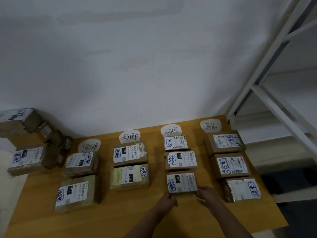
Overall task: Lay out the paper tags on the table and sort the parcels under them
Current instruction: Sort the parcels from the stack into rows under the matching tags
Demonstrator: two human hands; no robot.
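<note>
Four white paper tags with handwriting lie along the far side of the wooden table (120, 219): first tag (89, 145), second tag (129, 136), third tag (170, 130), fourth tag (210, 125). Cardboard parcels with white labels lie in columns under them. The first column holds two, the second two, the third and fourth three each. My left hand (169, 201) and my right hand (206, 194) grip the near corners of the nearest parcel (181, 183) in the third column, marked 150. It rests on the table.
A pile of unsorted parcels (30, 148) sits at the table's far left against the white wall. A white metal shelf frame (267, 100) stands at the right, past the table's edge. Bare tabletop lies in front of the columns.
</note>
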